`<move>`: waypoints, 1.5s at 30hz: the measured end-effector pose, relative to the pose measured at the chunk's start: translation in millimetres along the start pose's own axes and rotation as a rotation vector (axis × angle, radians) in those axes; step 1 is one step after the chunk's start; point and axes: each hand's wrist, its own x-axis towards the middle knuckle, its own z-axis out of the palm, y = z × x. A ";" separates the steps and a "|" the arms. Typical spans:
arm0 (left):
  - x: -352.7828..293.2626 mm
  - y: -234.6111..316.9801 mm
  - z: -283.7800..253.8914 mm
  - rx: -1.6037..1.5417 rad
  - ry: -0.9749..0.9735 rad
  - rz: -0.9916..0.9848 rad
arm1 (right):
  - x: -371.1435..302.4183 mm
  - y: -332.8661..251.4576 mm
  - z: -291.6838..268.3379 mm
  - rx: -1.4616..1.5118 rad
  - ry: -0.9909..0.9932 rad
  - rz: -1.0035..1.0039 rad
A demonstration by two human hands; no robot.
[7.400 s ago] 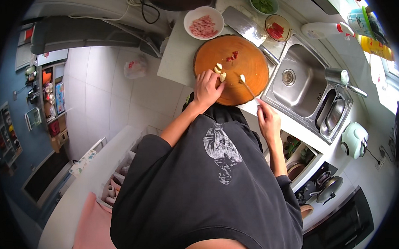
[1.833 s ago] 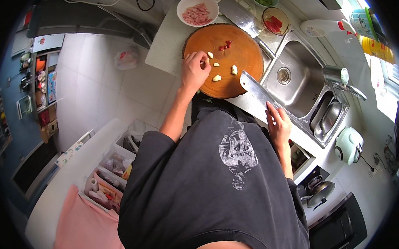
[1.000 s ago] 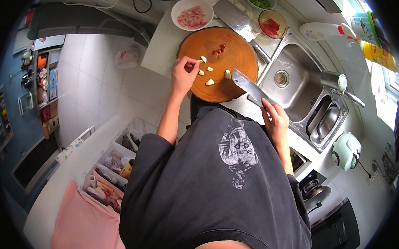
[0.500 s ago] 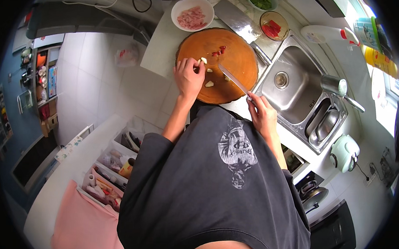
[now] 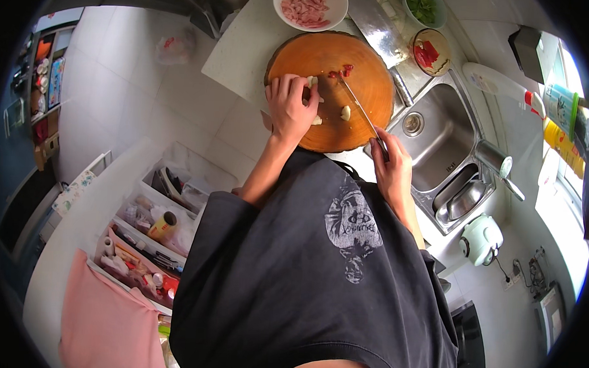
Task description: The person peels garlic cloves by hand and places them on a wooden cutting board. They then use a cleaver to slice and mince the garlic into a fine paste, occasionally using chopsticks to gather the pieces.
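Observation:
On the round wooden cutting board (image 5: 299, 54), my left hand (image 5: 289, 109) is closed, its thumb and fingertips pinching a pale garlic clove (image 5: 312, 81). My right hand (image 5: 394, 163) grips a knife (image 5: 360, 106) by its handle, the blade slanting up and left across the board. Its tip is by several small red chili pieces (image 5: 340, 73). One garlic piece (image 5: 345, 113) lies left of the blade, and another (image 5: 317, 120) sits beside my left hand. My left fingers partly hide what they hold.
Behind the board stand a white bowl of sliced raw meat (image 5: 310, 8), a cleaver (image 5: 378, 28), a glass bowl of red pepper (image 5: 431, 52) and a bowl of greens (image 5: 424, 8). A steel sink (image 5: 439, 134) is at the right; open drawers (image 5: 151, 228) are at lower left.
The whole view has shifted. My left hand has its fingers curled further down over the garlic. The knife's tip has moved up to the chili pieces, its blade now seen edge-on.

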 end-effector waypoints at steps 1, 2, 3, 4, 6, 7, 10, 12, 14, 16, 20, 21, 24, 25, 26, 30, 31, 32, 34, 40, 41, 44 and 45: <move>1.2 0.2 -2.1 -0.030 0.015 0.006 | 5.4 -1.9 1.4 0.012 0.003 -0.025; 1.6 0.2 -3.1 -0.062 0.030 0.012 | 9.7 -4.0 2.4 0.003 -0.019 -0.024; 0.1 -0.7 -2.4 -0.062 0.022 0.007 | 13.3 -5.8 3.4 -0.005 -0.041 -0.021; -2.3 -2.3 -2.5 -0.057 0.017 0.001 | 17.0 -7.8 4.6 -0.012 -0.064 -0.023; -5.0 -5.4 -0.3 -0.047 0.018 -0.003 | 24.0 -12.1 5.2 -0.074 -0.100 -0.090; -5.0 -5.9 0.3 -0.044 0.023 0.002 | 26.2 -14.0 5.3 -0.105 -0.115 -0.119; -3.6 -6.8 2.3 -0.060 0.050 0.004 | 31.4 -13.4 7.4 -0.154 -0.095 -0.201; -2.2 -6.6 3.6 -0.074 0.059 0.006 | 32.5 -12.0 8.3 -0.162 -0.095 -0.215; -1.4 -6.8 4.0 -0.080 0.063 0.010 | 33.6 -13.5 7.0 -0.160 -0.111 -0.199; -0.6 -5.9 3.1 -0.079 0.059 0.007 | 34.1 -10.0 8.1 -0.183 -0.103 -0.231; -1.1 -8.4 6.2 -0.086 0.071 0.011 | 35.2 -10.1 6.1 -0.168 -0.117 -0.203; -2.2 -8.9 6.1 -0.085 0.060 0.013 | 35.5 -10.6 4.4 -0.162 -0.120 -0.196; -2.9 -9.5 4.9 -0.090 0.051 0.013 | 36.5 -11.2 1.0 -0.153 -0.126 -0.191; -2.8 -9.5 6.0 -0.097 0.062 0.013 | 36.4 -9.9 0.8 -0.152 -0.124 -0.197; -2.7 -9.3 6.5 -0.104 0.072 0.012 | 36.1 -9.1 0.4 -0.151 -0.123 -0.204; -3.2 -9.0 5.6 -0.094 0.051 0.021 | 37.2 -9.8 -2.2 -0.138 -0.177 -0.152; -4.2 -9.6 5.8 -0.095 0.053 0.031 | 37.0 -10.5 -2.3 -0.116 -0.190 -0.129; -5.0 -10.2 6.0 -0.096 0.053 0.040 | 36.8 -11.1 -2.2 -0.094 -0.203 -0.107; -4.3 -12.7 7.3 -0.105 0.050 0.053 | 39.2 -12.8 -0.5 -0.135 -0.243 -0.099; -3.8 -11.7 5.4 -0.130 0.054 0.057 | 37.7 2.9 9.6 -0.189 -0.269 -0.141; -4.0 -12.3 5.4 -0.134 0.055 0.057 | 37.5 3.6 12.1 -0.216 -0.270 -0.156; -4.8 -15.1 4.3 -0.095 0.011 0.068 | 43.4 4.1 19.6 -0.312 -0.192 -0.270; -5.8 -15.2 3.4 -0.091 0.005 0.059 | 45.2 6.2 23.1 -0.308 -0.158 -0.299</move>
